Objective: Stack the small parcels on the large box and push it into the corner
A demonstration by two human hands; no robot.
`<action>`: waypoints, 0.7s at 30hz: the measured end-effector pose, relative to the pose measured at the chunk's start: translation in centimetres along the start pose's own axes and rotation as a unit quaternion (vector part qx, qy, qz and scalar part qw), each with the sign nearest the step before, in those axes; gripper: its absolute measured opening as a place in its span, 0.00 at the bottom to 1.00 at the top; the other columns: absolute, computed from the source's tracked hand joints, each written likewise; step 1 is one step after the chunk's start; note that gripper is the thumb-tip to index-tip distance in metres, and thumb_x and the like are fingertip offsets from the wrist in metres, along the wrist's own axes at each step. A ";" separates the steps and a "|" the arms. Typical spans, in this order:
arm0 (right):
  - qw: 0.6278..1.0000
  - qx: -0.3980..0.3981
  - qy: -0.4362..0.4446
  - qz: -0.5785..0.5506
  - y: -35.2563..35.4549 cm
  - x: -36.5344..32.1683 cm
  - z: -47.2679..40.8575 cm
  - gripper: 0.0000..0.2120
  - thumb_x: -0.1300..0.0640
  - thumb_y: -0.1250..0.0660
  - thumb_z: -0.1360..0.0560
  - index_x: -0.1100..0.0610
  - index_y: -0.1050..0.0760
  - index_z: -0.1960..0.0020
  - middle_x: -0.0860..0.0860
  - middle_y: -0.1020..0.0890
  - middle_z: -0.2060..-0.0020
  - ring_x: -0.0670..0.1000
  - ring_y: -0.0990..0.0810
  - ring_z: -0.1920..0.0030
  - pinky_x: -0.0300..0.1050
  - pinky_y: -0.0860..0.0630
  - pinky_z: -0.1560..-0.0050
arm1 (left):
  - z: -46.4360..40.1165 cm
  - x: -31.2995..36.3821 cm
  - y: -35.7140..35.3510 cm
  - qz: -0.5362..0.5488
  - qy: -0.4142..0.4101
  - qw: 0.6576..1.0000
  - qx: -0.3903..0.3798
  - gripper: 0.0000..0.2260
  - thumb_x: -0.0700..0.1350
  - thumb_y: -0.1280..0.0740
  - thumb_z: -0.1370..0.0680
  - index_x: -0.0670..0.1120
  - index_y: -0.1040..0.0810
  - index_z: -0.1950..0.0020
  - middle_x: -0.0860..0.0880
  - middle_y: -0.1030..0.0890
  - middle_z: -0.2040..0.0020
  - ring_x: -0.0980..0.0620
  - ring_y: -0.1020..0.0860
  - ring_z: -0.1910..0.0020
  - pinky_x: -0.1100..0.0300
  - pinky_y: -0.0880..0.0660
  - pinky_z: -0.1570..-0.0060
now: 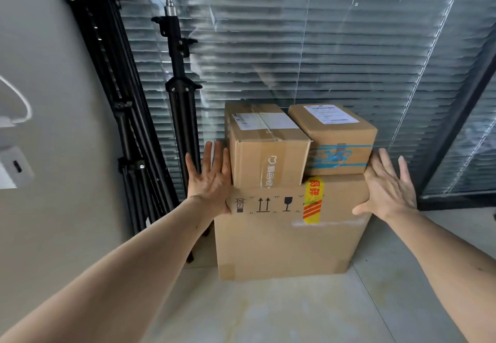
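A large cardboard box (281, 246) stands on the floor against the glass wall, with handling symbols and a yellow-red fragile tape on its front. Two small parcels sit side by side on top of it. The left parcel (265, 160) has clear tape and a white logo. The right parcel (335, 139) carries a white label and blue tape. My left hand (210, 179) is spread flat at the large box's upper left corner, beside the left parcel. My right hand (389, 187) is spread at the upper right corner. Neither hand grips anything.
Folded black light stands (179, 106) lean in the corner left of the boxes, close to the large box's left side. A grey wall (53, 208) runs along the left, glass with blinds (322, 47) behind. Pale floor tiles (268, 310) lie in front.
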State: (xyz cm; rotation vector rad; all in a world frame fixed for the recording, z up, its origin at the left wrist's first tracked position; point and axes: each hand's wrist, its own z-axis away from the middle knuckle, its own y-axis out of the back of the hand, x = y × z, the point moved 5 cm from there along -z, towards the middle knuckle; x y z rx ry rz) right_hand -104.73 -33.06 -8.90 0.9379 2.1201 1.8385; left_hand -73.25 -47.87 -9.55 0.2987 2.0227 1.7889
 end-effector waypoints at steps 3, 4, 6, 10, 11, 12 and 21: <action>1.000 0.002 -0.011 -0.001 -0.3 0.2 -0.3 0.65 0.33 0.23 0.46 0.56 0.55 0.22 0.51 0.50 0.21 0.52 0.63 0.22 0.57 0.65 0.25 | -0.1 0.2 -0.2 0.000 0.009 1.000 -0.001 0.66 0.60 0.22 0.37 0.41 0.72 0.23 0.41 0.70 0.21 0.40 0.71 0.23 0.31 0.61 0.28; 1.000 -0.003 -0.015 0.004 -0.4 0.3 -0.4 0.65 0.33 0.23 0.45 0.56 0.55 0.22 0.51 0.50 0.21 0.52 0.62 0.22 0.57 0.65 0.25 | -0.1 0.3 -0.3 0.000 0.012 1.000 0.001 0.67 0.60 0.22 0.37 0.41 0.72 0.23 0.40 0.68 0.21 0.40 0.70 0.23 0.30 0.61 0.28; 1.000 -0.004 -0.022 0.010 -0.6 0.4 -0.6 0.65 0.33 0.23 0.46 0.57 0.55 0.22 0.51 0.49 0.21 0.53 0.61 0.22 0.57 0.65 0.25 | 0.1 0.3 -0.3 -0.007 0.022 1.000 0.003 0.67 0.61 0.22 0.38 0.40 0.71 0.23 0.40 0.66 0.20 0.39 0.68 0.22 0.30 0.60 0.28; 0.998 -0.020 -0.067 -0.004 -0.8 0.4 -0.1 0.68 0.35 0.23 0.44 0.60 0.62 0.23 0.55 0.57 0.21 0.58 0.63 0.22 0.59 0.64 0.25 | 1.0 0.4 0.5 -0.020 0.047 0.999 -0.006 0.66 0.63 0.24 0.37 0.38 0.69 0.23 0.37 0.65 0.20 0.37 0.66 0.22 0.29 0.59 0.28; 0.997 -0.010 -0.076 -0.015 -0.7 0.3 0.4 0.68 0.36 0.22 0.43 0.61 0.63 0.23 0.57 0.59 0.21 0.59 0.63 0.22 0.60 0.64 0.25 | 1.5 0.3 0.6 -0.017 0.053 0.998 -0.005 0.66 0.64 0.24 0.37 0.37 0.69 0.23 0.36 0.66 0.21 0.37 0.66 0.22 0.30 0.59 0.28; 0.996 0.008 -0.080 -0.037 -0.7 0.3 1.3 0.67 0.39 0.21 0.42 0.61 0.63 0.23 0.58 0.59 0.22 0.61 0.62 0.22 0.60 0.63 0.25 | 2.1 -0.1 0.6 -0.003 0.058 0.998 -0.002 0.66 0.64 0.24 0.37 0.37 0.69 0.23 0.36 0.66 0.21 0.37 0.66 0.22 0.30 0.59 0.28; 0.834 0.032 -0.177 -0.521 -1.1 3.5 22.9 0.31 0.60 0.19 0.38 0.57 0.24 0.37 0.58 0.28 0.32 0.53 0.31 0.31 0.52 0.38 0.29 | 22.3 -9.4 -6.8 0.242 -0.032 0.970 -0.015 0.56 0.73 0.33 0.37 0.60 0.67 0.22 0.64 0.69 0.23 0.58 0.62 0.21 0.48 0.51 0.21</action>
